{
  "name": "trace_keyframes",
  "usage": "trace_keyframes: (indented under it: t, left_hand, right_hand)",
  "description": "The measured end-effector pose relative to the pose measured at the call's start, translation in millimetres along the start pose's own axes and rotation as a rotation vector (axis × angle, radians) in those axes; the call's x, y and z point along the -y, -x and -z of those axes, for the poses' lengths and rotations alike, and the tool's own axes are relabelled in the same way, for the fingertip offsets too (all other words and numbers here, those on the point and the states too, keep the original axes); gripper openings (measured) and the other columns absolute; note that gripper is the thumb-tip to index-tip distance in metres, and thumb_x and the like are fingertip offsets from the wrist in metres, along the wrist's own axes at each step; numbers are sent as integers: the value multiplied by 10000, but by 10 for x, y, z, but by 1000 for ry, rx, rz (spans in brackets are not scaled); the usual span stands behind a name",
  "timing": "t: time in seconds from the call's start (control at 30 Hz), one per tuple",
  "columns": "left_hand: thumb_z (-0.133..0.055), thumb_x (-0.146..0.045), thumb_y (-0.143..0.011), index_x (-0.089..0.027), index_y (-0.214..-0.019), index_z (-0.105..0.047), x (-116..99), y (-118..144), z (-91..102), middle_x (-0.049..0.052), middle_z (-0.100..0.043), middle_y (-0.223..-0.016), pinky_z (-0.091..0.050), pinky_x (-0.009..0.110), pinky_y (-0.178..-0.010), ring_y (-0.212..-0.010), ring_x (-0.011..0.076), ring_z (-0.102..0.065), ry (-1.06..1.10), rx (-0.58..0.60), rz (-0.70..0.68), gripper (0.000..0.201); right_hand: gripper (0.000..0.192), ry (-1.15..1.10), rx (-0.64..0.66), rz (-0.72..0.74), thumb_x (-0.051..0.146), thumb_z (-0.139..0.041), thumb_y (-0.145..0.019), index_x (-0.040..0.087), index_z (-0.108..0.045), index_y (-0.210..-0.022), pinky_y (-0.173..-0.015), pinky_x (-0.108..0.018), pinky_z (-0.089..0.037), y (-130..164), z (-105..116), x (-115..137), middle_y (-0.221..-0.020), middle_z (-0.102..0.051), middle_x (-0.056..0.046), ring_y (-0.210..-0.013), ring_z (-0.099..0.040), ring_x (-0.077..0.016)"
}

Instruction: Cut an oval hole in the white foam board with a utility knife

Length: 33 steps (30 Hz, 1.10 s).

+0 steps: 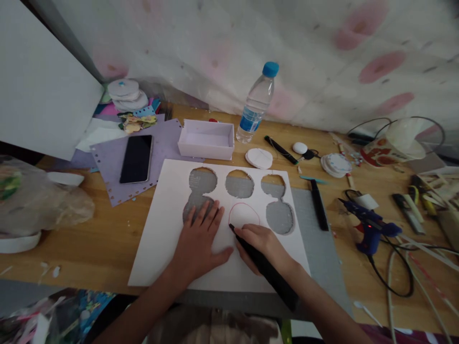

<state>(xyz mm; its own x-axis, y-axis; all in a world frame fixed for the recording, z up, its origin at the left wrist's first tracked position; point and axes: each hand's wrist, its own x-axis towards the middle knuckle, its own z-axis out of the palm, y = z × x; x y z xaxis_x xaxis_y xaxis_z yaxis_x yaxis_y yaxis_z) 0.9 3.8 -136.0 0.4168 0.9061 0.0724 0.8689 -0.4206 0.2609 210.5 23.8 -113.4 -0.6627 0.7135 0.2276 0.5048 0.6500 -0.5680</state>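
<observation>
A white foam board (158,239) with several rough round holes lies in front of me, and a red circle (245,204) is drawn between two of them. My left hand (201,239) lies flat on the board, fingers spread, with some fingertips over the lower left hole. My right hand (260,243) is closed around a long black utility knife (265,270). Its tip touches or nearly touches the left side of the red outline; the blade itself is hard to make out. A grey cutting mat (315,258) shows under the board and through the holes.
Behind the board stand a white box (206,138) and a water bottle (255,105). Cut white discs (258,158) lie nearby. A phone (136,159) rests on purple paper at left. To the right are another black knife (318,205) and a blue glue gun (371,227) with its cord.
</observation>
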Motion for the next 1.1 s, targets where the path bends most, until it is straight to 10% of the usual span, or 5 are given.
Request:
trace_keyframes:
  t: [0.6, 0.9, 1.1]
  left_hand:
    - [-519, -606, -841, -142, -1523, -302, -5, -10, 16, 92, -236, -1604, -138, 524, -1175, -1458, 329, -254, -25, 25, 8, 853]
    - [-509, -565, -861, -94, -1519, -293, -134, -43, -29, 125, -228, -1602, -167, 554, -1161, -1457, 351, -250, -66, -14, 65, 837]
    - [-473, -585, -883, -81, -1501, -341, -268, -47, -56, 122, -235, -1600, -182, 584, -1148, -1450, 394, -245, -84, -27, 107, 808]
  right_hand:
    - [255, 38, 117, 125, 68, -458, -860, 196, -551, -1059, -611, -291, -448, 161, 154, -90, -756, -620, -27, -664, -578, -174]
    - [212, -180, -442, -343, 229, -631, -815, 239, -536, -1005, -441, -219, -428, 361, 142, 12, -675, -648, 31, -463, -564, -124]
    - [153, -169, -585, -349, 228, -596, -780, 240, -528, -917, -419, -204, -438, -41, -163, 72, -578, -601, 57, -416, -540, -112]
